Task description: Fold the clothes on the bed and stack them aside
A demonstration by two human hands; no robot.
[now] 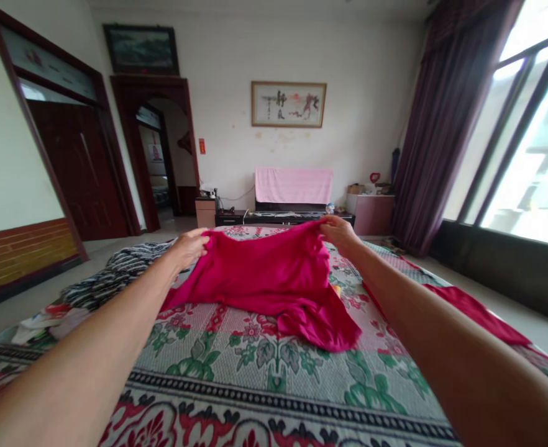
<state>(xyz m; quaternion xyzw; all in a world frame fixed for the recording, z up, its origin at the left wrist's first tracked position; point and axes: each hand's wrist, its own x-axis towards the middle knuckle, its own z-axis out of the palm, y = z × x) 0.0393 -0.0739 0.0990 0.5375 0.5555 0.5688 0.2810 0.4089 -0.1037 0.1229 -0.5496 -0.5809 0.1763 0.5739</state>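
Observation:
A magenta garment (269, 279) lies spread on the flower-patterned bed cover (255, 379). Both my arms reach far out over the bed. My left hand (191, 246) pinches the garment's far left edge, fingers closed on the cloth. My right hand (338, 231) grips the far right edge and lifts it slightly. The near part of the garment rests in folds on the cover, one corner trailing toward me at the right.
A black-and-white striped cloth (115, 273) and other bunched clothes (45, 323) lie at the bed's left. More red cloth (474, 307) lies at the right edge. Beyond the bed stand a low TV cabinet (283, 217), a doorway (159, 161) and a large curtained window (525, 143).

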